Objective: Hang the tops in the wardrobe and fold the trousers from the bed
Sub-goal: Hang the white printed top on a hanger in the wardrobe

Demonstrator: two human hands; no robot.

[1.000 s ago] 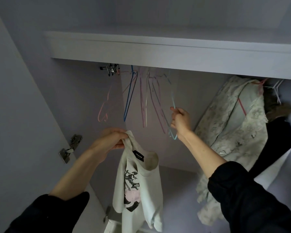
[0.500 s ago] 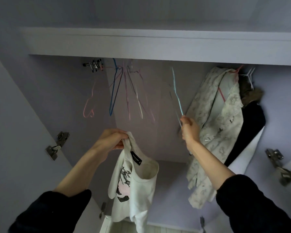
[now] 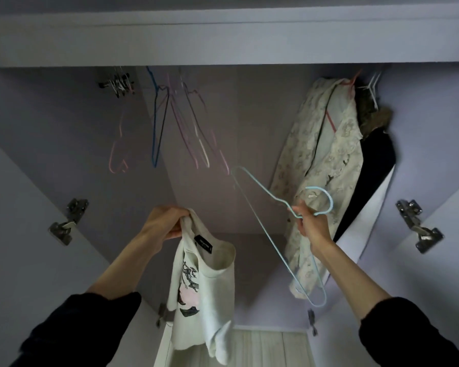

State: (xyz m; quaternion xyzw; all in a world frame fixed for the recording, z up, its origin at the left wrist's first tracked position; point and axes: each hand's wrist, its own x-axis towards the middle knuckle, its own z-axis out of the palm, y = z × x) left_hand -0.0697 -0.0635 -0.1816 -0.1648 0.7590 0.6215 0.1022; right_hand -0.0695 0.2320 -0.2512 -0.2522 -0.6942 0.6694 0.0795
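My left hand point(image 3: 167, 222) grips a white top point(image 3: 207, 295) by its shoulder, up in front of the open wardrobe. The top hangs down with a dark and pink print on its front and a black label at the neck. My right hand point(image 3: 312, 225) holds a light blue wire hanger point(image 3: 263, 229) at the base of its hook. The hanger is off the rail and slants from upper left to lower right between my hands.
Several empty wire hangers point(image 3: 159, 128) dangle from the rail at upper left. A cream floral garment point(image 3: 321, 165) and a dark coat point(image 3: 374, 165) hang at the right. A shelf front point(image 3: 223, 41) runs overhead. Door hinges point(image 3: 68, 221) point(image 3: 416, 226) jut at both sides.
My right hand has lifted the light blue hanger off the rail and brought it down and to the right. My left hand keeps holding the white top.
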